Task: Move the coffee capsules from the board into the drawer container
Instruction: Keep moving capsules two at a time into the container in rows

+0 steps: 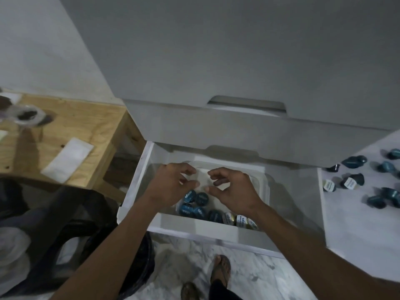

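A white drawer (194,231) is pulled out of the grey cabinet, with a clear plastic container (265,187) inside it. Several blue and gold coffee capsules (195,204) lie along the container's near edge. My left hand (173,182) and my right hand (233,189) hover side by side over the container, fingers loosely curled and holding nothing. More blue capsules (355,178) lie scattered on the white board (357,213) to the right of the drawer.
A grey cabinet front (238,61) rises above the drawer, its upper drawer (238,131) slightly out. A wooden table (71,126) with paper and a tape roll stands at left. A black chair (65,224) is at lower left. Sandalled feet stand on the marble floor (194,256).
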